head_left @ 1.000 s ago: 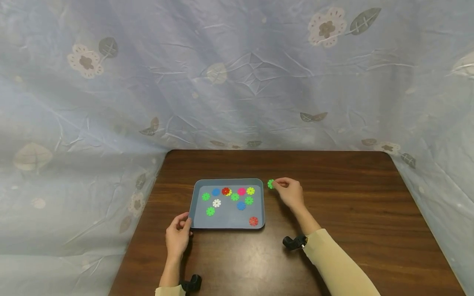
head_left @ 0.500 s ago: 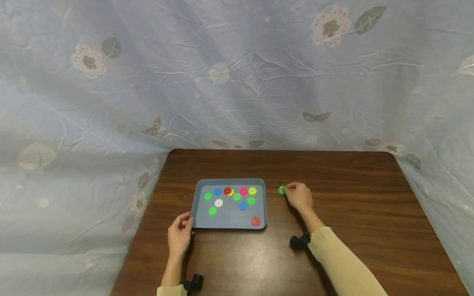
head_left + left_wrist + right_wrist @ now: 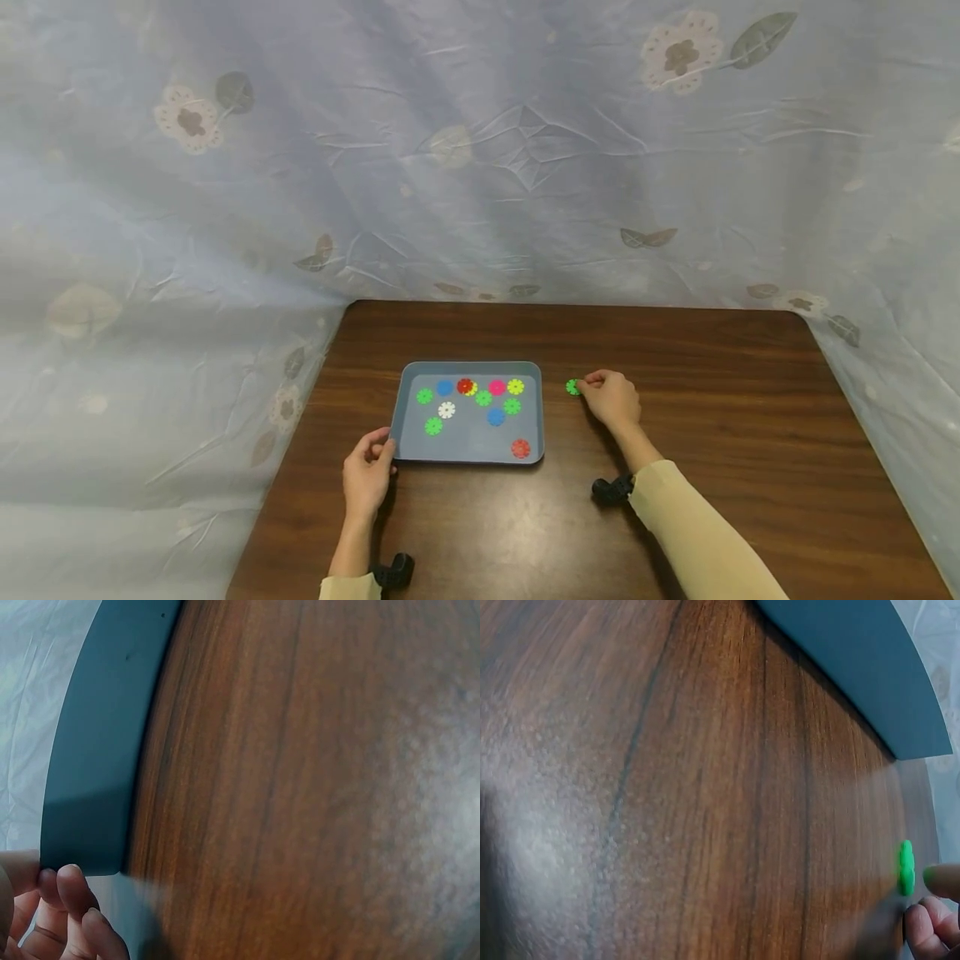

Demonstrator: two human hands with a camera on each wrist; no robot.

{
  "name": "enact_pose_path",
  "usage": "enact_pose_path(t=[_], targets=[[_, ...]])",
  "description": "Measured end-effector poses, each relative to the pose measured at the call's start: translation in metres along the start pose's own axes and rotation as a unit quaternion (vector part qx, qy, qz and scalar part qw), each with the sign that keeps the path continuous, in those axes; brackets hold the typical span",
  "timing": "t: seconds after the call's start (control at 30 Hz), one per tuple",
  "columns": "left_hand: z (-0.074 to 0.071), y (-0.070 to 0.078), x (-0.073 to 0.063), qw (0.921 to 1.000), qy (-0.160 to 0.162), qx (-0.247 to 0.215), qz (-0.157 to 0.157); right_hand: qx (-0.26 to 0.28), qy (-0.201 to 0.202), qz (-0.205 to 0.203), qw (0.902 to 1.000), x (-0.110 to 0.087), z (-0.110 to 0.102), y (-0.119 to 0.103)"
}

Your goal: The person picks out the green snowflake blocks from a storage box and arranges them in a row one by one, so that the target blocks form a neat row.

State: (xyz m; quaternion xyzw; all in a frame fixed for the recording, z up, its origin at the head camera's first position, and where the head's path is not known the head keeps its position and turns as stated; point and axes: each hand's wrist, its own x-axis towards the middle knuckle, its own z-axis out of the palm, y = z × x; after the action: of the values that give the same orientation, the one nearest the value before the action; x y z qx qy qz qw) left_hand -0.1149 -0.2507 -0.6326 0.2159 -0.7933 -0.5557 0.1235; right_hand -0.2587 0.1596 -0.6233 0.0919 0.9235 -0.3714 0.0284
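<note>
My left hand (image 3: 367, 479) grips the front left corner of a grey tray (image 3: 480, 455), its fingers at the corner wall in the left wrist view. In the tray lie several flat, notched snowflake discs, among them a white one (image 3: 446, 410), a pink one (image 3: 497, 387) and a red one (image 3: 521, 448) at the front right. To the right of the tray, my right hand (image 3: 615, 402) pinches a green snowflake disc (image 3: 572, 387) by its edge. The right wrist view shows this green disc edge-on, low over the wood by the fingertips.
The tray and both hands are on or over a brown wooden table (image 3: 712, 417). A pale floral curtain (image 3: 480, 167) hangs behind and along the sides. Black camera mounts (image 3: 611, 490) sit on both wrists.
My right hand has moved right, away from the tray, with the green disc, and has nearly stopped in the last half second. My left hand keeps its grip on the tray corner.
</note>
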Motion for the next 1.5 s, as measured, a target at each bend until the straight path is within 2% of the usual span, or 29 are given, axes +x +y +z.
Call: enact_pose_path(t=[0.17,0.37,0.5,0.63,0.8,1.03,1.23,1.5], targets=[[0.002,0.001,0.002,0.9999,-0.002,-0.003,0.01,0.005,0.015,-0.022,0.9996,-0.002,-0.005,-0.003],[0.001,0.0,0.003,0.9998,0.01,0.006,0.013,0.015,0.018,-0.084,0.9962,-0.006,-0.001,-0.024],[-0.001,-0.001,0.002,0.9998,0.009,0.016,0.012,0.011,-0.004,-0.124,0.9923,-0.012,0.006,-0.043],[-0.002,0.0,0.002,0.9996,0.004,0.025,0.016,0.001,-0.051,-0.159,0.986,-0.018,0.016,-0.059],[-0.002,0.002,0.001,0.9993,0.006,0.029,0.023,-0.051,-0.1,-0.211,0.9709,-0.02,0.028,-0.074],[-0.003,0.0,0.001,0.9993,0.007,0.029,0.024,-0.175,-0.119,-0.259,0.9425,-0.025,0.04,-0.09],[-0.003,-0.001,0.001,0.9992,0.008,0.031,0.025,-0.244,-0.133,-0.285,0.9173,-0.025,0.046,-0.097],[-0.003,-0.001,0.001,0.9996,0.005,0.023,0.018,-0.286,-0.14,-0.277,0.9066,-0.028,0.053,-0.103]])
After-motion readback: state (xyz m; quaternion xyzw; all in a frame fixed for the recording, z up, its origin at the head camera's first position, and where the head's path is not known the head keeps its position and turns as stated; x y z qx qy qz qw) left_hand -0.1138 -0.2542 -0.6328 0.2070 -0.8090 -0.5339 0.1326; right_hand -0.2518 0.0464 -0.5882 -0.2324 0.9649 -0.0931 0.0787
